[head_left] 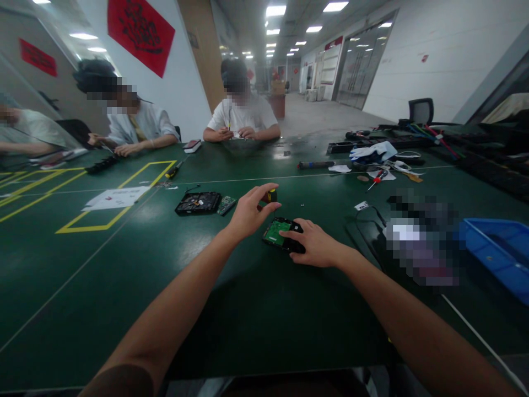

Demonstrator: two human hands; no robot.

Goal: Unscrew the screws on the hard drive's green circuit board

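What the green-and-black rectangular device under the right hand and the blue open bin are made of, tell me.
The device has a flat green face with pale marks, likely coated circuit board; its dull black casing could be metal or plastic. The bin looks like semi-gloss moulded plastic, given its even colour and sheen.

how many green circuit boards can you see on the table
2: one board on the hard drive held by the right hand, a second board beside the black housing. More may be hidden in the far clutter.
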